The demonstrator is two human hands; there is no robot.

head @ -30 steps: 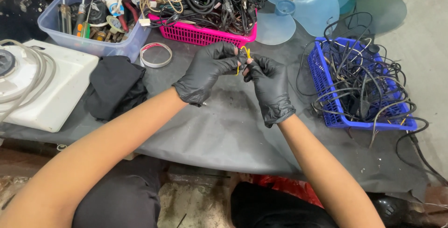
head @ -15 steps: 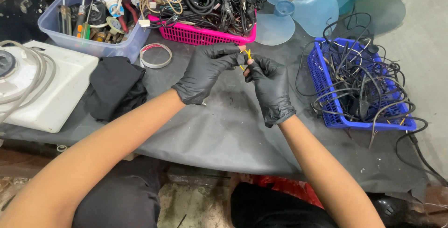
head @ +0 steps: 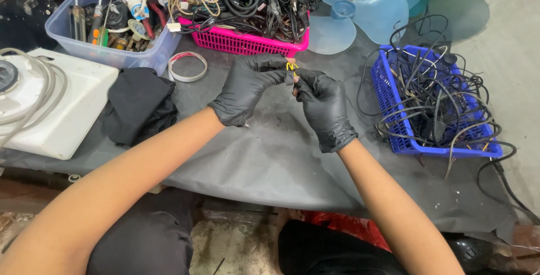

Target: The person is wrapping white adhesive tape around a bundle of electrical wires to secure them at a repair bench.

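Observation:
Both my hands wear black gloves and meet above the grey table sheet [head: 270, 157]. My left hand [head: 247, 86] and my right hand [head: 323, 106] pinch together a small yellow wire piece [head: 291, 66] between their fingertips, just in front of the pink basket [head: 242, 43]. Most of the small piece is hidden by my fingers.
The pink basket holds black cables. A blue basket [head: 394, 117] of tangled wires stands at right. A clear tub [head: 107, 55] with tools, a tape ring [head: 187, 66], a black cloth [head: 138, 106] and a white appliance [head: 50, 103] lie at left. Blue fan blades [head: 371, 16] lie behind.
My hands keep their place, with only slight finger movement on the small yellow piece.

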